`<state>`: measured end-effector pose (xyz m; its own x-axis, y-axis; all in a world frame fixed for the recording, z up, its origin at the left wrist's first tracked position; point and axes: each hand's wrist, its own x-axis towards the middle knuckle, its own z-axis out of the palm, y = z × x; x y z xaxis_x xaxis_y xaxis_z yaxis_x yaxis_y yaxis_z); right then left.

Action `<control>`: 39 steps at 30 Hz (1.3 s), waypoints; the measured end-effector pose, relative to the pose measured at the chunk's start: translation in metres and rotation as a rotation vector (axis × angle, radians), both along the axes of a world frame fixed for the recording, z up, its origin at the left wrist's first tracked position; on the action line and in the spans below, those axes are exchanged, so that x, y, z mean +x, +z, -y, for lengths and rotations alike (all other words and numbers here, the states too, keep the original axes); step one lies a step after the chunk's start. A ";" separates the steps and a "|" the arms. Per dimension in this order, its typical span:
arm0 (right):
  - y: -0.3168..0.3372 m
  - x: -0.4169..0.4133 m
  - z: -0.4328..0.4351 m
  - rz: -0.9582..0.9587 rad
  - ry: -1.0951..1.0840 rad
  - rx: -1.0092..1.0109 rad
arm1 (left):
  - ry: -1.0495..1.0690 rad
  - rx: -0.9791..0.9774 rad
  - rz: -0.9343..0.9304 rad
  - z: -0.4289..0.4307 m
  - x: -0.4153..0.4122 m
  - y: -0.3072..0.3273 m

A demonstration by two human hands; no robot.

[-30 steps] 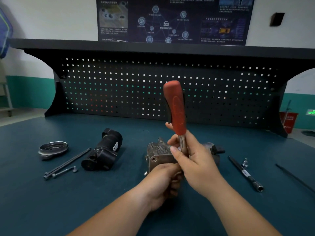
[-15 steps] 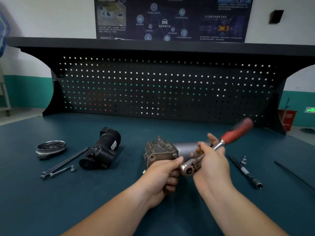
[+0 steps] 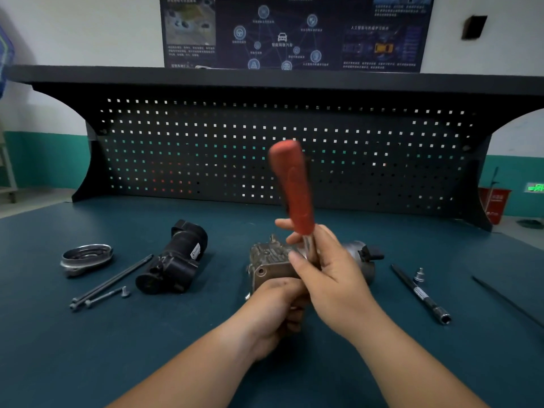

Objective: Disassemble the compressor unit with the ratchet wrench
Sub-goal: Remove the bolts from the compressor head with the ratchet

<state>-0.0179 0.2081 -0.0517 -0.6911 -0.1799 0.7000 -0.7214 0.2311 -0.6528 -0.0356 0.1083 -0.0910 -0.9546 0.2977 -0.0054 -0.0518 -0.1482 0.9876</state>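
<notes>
Two-handed, seemingly ratcheted at compressor unit, midway across counter. Clamped right hand fingers on ratchet wrench shank, handle upright; curled left hand round unit's near end. Likely needed next: another swing, head seated.

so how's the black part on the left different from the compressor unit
The black part is dark and lies untouched; the compressor unit is bare grey metal, with the left hand and the ratchet wrench, gripped by the right hand, at it. Both sit on the bench.
</notes>
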 end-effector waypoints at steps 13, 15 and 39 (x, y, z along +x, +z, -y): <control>0.000 -0.018 -0.009 0.446 -0.063 -0.837 | 0.013 0.121 0.055 -0.001 -0.002 0.002; 0.001 -0.014 -0.008 0.223 -0.034 -0.483 | 0.000 0.083 0.027 0.001 -0.001 0.001; 0.074 -0.014 -0.025 0.132 0.217 -0.442 | 0.006 0.197 0.136 -0.002 0.003 0.005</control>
